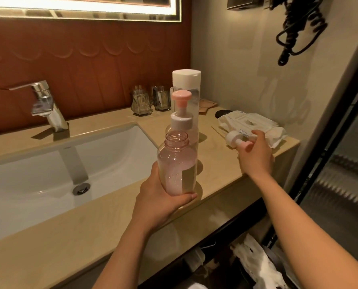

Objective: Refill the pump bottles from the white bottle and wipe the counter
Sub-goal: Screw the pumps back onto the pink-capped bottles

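Left hand [161, 203] clamped round open-necked pink translucent plastic bottle [177, 163], right hand [255, 155] curled round white-and-pink pump head [237, 140], tall white-capped bottle [186, 78] standing beyond left hand.

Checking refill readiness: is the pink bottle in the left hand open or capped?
Open. The pink bottle in the left hand shows a bare threaded neck; the right hand holds a pump head apart from it.

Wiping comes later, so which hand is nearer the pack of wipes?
Right. The right hand, holding the removed pump head, is just in front of the wipes pack. The left hand grips the open pink bottle farther left, by the sink.
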Demonstrator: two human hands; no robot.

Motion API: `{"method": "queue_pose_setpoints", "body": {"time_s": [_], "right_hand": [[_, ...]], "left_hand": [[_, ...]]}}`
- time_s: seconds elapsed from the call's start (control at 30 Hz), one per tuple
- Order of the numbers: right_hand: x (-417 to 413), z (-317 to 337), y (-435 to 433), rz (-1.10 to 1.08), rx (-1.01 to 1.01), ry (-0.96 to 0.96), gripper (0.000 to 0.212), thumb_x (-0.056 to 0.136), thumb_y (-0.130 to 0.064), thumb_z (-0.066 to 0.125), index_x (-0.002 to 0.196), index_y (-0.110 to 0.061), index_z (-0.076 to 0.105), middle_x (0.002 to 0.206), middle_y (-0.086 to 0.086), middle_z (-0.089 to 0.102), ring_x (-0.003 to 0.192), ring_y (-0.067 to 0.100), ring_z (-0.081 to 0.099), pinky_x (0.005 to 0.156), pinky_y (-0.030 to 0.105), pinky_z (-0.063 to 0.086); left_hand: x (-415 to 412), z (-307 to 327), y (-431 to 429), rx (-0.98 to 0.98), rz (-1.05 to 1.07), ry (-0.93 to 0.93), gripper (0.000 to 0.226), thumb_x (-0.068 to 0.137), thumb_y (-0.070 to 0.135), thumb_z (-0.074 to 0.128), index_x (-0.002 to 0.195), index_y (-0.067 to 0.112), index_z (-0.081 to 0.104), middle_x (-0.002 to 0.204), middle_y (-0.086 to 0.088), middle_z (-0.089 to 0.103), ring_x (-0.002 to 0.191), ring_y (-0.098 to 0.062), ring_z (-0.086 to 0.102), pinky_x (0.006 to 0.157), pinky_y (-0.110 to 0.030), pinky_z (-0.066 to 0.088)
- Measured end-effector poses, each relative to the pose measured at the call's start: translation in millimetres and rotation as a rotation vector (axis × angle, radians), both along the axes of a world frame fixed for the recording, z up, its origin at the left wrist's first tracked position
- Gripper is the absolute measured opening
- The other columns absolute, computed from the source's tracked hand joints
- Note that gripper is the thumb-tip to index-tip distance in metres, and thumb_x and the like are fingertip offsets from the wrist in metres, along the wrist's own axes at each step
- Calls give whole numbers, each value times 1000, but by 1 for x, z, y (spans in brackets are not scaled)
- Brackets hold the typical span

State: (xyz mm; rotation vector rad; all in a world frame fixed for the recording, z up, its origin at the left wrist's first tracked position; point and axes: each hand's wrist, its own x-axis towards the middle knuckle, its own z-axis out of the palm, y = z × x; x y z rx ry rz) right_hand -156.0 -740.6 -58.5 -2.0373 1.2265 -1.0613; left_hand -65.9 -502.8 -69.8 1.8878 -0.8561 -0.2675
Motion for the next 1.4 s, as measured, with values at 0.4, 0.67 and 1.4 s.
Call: {"method": "queue_pose_setpoints", "body": {"time_s": [0.4, 0.67, 1.4], "right_hand": [[-3, 86, 42, 125, -255, -610, 33, 83, -24, 69, 113, -15, 59, 106, -5, 63, 94, 5, 59, 78, 8, 46], [-3, 138, 70, 253, -236, -854, 24, 83, -29, 69, 102, -17, 62, 102, 0, 66, 94, 13, 63, 80, 34, 55], [44, 146, 103, 612, -368, -790, 20, 86, -24, 65, 101, -11, 60, 98, -3, 65, 92, 12, 64, 79, 34, 56]], "left_hand": [[1, -2, 0, -24, 8, 26, 86, 46, 55, 82, 121, 50, 39, 108, 22, 62, 98, -5, 61, 85, -40, 53], [0, -1, 0, -16, 2, 27, 86, 47, 55, 81, 121, 50, 38, 107, 24, 60, 97, -1, 59, 84, -35, 53], [-4, 4, 1, -28, 6, 59, 79, 47, 53, 81, 114, 54, 40, 102, 25, 63, 94, 2, 60, 84, -37, 53]]}}
